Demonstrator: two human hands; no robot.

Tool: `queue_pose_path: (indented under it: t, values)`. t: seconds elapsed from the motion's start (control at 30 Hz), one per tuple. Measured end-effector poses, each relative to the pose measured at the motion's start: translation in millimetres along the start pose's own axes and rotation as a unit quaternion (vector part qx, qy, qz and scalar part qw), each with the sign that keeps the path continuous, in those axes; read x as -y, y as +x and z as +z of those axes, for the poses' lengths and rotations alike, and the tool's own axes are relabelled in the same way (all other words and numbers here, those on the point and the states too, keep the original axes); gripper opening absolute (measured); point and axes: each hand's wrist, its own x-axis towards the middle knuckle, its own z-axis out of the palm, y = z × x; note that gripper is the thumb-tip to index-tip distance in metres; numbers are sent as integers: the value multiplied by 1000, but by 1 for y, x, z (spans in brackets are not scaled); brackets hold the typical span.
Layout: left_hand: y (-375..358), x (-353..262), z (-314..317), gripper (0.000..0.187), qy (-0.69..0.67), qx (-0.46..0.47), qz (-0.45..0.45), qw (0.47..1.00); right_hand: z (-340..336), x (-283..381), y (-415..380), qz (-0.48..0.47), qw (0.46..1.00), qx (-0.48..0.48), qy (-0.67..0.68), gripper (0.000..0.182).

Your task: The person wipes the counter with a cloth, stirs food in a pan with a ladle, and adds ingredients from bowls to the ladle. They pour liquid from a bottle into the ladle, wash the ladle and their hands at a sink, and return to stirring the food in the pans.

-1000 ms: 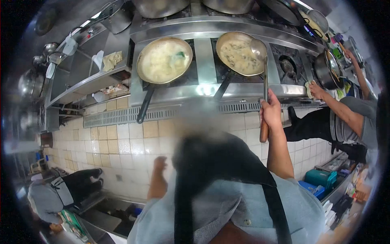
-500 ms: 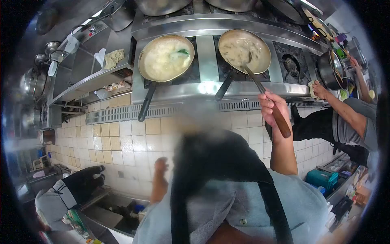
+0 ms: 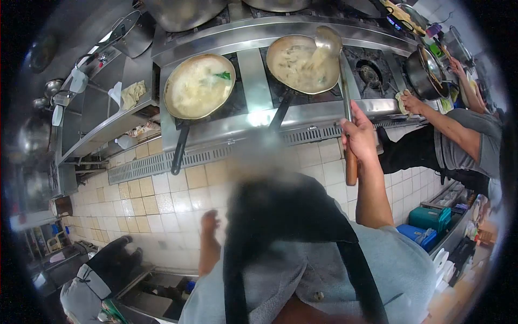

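My right hand (image 3: 360, 132) grips the brown handle of a long metal ladle (image 3: 330, 39). The ladle's bowl is tipped over the far right rim of the right frying pan (image 3: 281, 110), and creamy liquid runs from it into the pan. Inside lies a pale sauce with darker pieces I cannot make out. Beside it, the left frying pan (image 3: 181, 150) holds a bubbling whitish sauce with a green leaf in it. My left hand (image 3: 210, 224) hangs low at my side over the floor, fingers loosely bent and apart, with nothing visible in it.
Both pans sit on a steel gas range (image 3: 251, 81), their handles jutting over its front edge. A co-worker's hand (image 3: 413, 102) holds a cloth near a large pot (image 3: 423, 73) on the right. Another person (image 3: 89, 286) is behind, lower left. Shelves (image 3: 102, 129) stand left.
My right hand has lifted the ladle out of the right pan's sauce and tilted it at the rim, so liquid pours back. The whole view has shifted slightly. My left hand stays low.
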Motion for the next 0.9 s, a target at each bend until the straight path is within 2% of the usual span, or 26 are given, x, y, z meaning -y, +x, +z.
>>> queue_pose_path:
  t: [0.07,0.1,0.13,0.2,0.27,0.3,0.33,0.37,0.5,0.6,0.67,0.7,0.77,0.8,0.87,0.9]
  values:
    - [15,-1,1,26,5,12,23,1000,4,-12,14,-14,1000,5,2,64]
    - [2,-19,2,26,-70,8,-8,997,10,-13,17,-2,1000,4,0,65]
    - [1,-22,3,26,-71,8,-7,997,15,-14,22,9,1000,4,-3,65]
    - [-2,-26,2,37,-65,16,-10,998,19,-22,29,15,1000,14,4,65]
    - [-10,-25,2,35,-75,4,-27,997,27,-19,30,83,994,23,62,62]
    - [-12,-20,1,34,-84,-6,-45,995,26,-23,34,84,994,25,62,62]
    - [-14,-14,-2,34,-84,-7,-46,995,23,-30,39,102,986,68,116,60]
    - [-17,-7,-5,32,-50,-7,-17,999,19,-33,44,119,972,109,169,57]
    - [-1,68,-30,26,75,18,64,995,15,-27,46,159,957,149,193,54]
    - [8,87,-46,25,131,64,78,986,13,-23,43,172,966,155,113,55]
    - [-9,71,-49,26,69,38,36,996,18,-11,37,159,982,98,-18,58]
    - [-15,64,-51,26,45,27,23,998,4,-32,54,84,976,107,-170,61]
    - [-18,48,-60,28,-42,-1,-58,997,6,-31,50,-72,952,58,-291,63]
    - [-15,49,-64,28,-56,-11,-53,997,23,5,35,-53,939,41,-336,63]
    - [-4,48,-80,30,-108,-28,-85,990,51,22,28,-83,969,23,-230,59]
    - [7,55,-93,30,-112,-16,-74,991,74,32,21,-102,976,22,-189,57]
